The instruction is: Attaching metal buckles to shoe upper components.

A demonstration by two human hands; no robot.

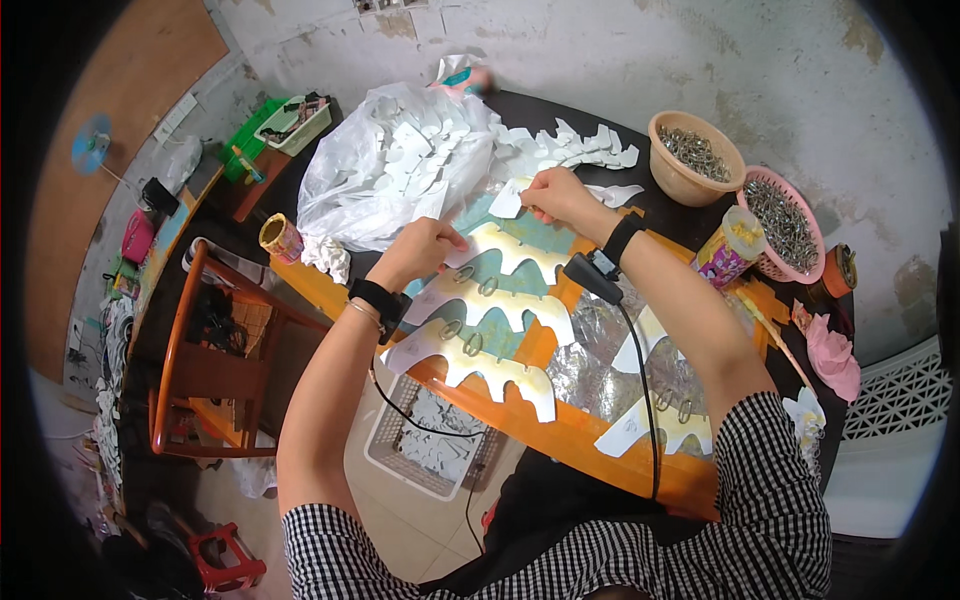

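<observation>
Head view: right hand [556, 197] pinching a white paper piece [507, 201] beyond a crosswise, yellow-coated, scalloped white strip [510, 246]. Left hand [420, 247] nearer, at its left end; grip unclear.

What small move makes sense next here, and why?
Probably lower the right hand and lay its white piece beside the farthest scalloped strip. The piece is pinched just beyond that strip, the left hand is near the strip's left end, and similar strips already lie in rows on the blue-green sheet.
</observation>
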